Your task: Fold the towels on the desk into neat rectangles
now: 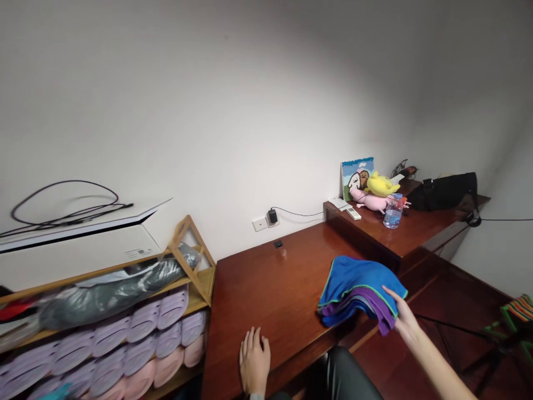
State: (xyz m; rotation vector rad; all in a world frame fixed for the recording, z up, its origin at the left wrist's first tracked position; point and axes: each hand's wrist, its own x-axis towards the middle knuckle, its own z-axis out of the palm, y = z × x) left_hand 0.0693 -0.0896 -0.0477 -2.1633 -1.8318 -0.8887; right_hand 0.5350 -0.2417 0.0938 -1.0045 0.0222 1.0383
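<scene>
My right hand (403, 318) grips the right corner of a stack of cloths (360, 280), with the thumb hidden beneath. The top cloth is blue with a green edge; purple, grey and blue layers show below it. The stack lies at the right part of the brown wooden desk (266, 300), partly over its front edge. Flat on the desk, near the front left, rests my left hand (255, 358), fingers stretched out and holding nothing.
Left of the desk stands a wooden rack (204, 286) with purple and pink slippers (144, 347). A raised cabinet (383, 230) at right bears a water bottle (392, 211), plush toys (381, 184), a remote (353, 213) and a black bag (445, 190).
</scene>
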